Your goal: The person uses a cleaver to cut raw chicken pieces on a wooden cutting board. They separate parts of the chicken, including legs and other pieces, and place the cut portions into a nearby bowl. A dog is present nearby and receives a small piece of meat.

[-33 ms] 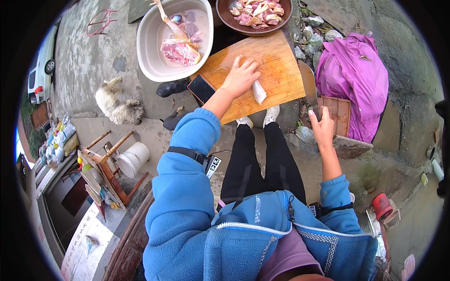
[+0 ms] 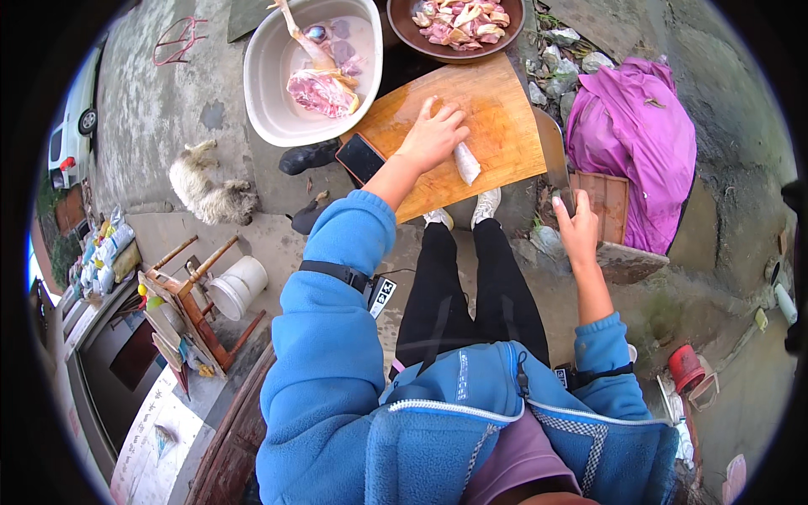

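Observation:
On the wooden cutting board (image 2: pixel 497 109), my left hand (image 2: pixel 433 137) presses down with bent fingers over one end of a pale, narrow piece of poultry (image 2: pixel 467 164). The piece's free end points toward me, and the rest is hidden beneath the hand. Beyond the board's right edge, my right hand (image 2: pixel 579 229) is closed round the handle of a cleaver (image 2: pixel 552 151), blade pointing away from me. A white basin (image 2: pixel 261 101) at the far left of the board holds a large piece of raw poultry (image 2: pixel 324 93) with a leg sticking up. Cut poultry pieces (image 2: pixel 463 25) fill a brown bowl (image 2: pixel 421 46).
A black phone (image 2: pixel 361 159) lies at the board's left edge. Purple cloth (image 2: pixel 635 151) covers something at the right, beside a reddish-brown board (image 2: pixel 604 202). Stones (image 2: pixel 560 71) line the ground behind it. A shaggy pale dog (image 2: pixel 210 185) lies at the left, near an overturned wooden stool (image 2: pixel 198 303) and white buckets (image 2: pixel 240 286).

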Demonstrator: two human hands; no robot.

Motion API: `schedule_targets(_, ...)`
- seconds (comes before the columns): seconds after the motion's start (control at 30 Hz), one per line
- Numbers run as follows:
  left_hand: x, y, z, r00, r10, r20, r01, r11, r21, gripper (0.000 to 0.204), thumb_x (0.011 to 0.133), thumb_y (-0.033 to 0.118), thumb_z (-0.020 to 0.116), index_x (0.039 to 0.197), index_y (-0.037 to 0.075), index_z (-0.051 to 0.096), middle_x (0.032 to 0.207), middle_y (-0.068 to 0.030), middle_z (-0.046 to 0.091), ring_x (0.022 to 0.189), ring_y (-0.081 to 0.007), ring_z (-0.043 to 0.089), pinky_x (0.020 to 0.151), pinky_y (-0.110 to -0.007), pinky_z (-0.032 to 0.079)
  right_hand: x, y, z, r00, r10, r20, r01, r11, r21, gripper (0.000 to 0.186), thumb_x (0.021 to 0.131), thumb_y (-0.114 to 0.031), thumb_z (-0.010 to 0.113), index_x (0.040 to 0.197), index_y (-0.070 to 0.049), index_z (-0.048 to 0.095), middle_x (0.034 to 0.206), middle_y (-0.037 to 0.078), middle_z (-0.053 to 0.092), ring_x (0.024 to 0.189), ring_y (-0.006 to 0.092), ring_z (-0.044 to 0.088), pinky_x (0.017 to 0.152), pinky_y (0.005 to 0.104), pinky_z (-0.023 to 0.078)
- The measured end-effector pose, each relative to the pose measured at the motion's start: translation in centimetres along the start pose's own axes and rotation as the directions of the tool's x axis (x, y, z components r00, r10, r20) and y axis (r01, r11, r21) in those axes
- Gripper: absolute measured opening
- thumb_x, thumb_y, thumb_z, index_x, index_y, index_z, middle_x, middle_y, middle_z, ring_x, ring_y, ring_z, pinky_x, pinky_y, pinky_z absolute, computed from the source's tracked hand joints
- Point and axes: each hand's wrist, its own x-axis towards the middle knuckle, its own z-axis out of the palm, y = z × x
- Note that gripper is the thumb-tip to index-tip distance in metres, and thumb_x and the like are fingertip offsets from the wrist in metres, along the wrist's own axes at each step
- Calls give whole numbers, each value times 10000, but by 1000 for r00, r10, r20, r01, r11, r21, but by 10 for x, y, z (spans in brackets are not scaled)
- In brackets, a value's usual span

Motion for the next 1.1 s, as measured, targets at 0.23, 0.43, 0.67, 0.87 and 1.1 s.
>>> schedule_targets(0.23,-17,21,2,887,-443,130,436,710,-553,281,908,300,510,895,20,534,827,-182,621,771,-411,581,653,-466,454,-7,-23,15,997,-35,-65,35,999,4,396,873,-337,598,1072,-9,505,781,183,637,691,343,627,621,399,467)
schedule_targets(0.43,-31,82,45,578,-672,463,636,15,-771,268,925,276,467,905,16,529,817,-250,604,806,-434,577,690,-504,431,6,-55,39,980,-197,-21,194,975,-107,366,880,-353,575,1054,-41,495,791,196,631,711,375,622,606,435,472)
schedule_targets(0.67,-35,84,15,621,-747,236,743,465,-481,228,899,289,518,908,67,570,817,-199,636,719,-392,624,602,-508,467,19,-77,60,971,-204,129,235,918,-321,354,897,-371,541,1071,-67,489,827,191,638,778,395,618,637,465,474)
schedule_targets(0.87,-32,79,-11,640,-742,200,745,535,-398,265,922,276,451,910,36,563,797,-197,646,733,-372,641,616,-498,487,18,-79,60,985,-118,123,154,926,-345,339,906,-361,523,1016,-45,471,812,211,632,772,412,608,630,478,467)
schedule_targets(1.1,-30,85,-4,674,-680,290,731,554,-400,274,922,257,440,851,22,560,738,-196,650,708,-368,653,616,-485,503,18,-79,66,961,-243,134,277,857,-434,339,893,-369,532,950,-46,442,667,205,609,650,402,612,546,487,473)
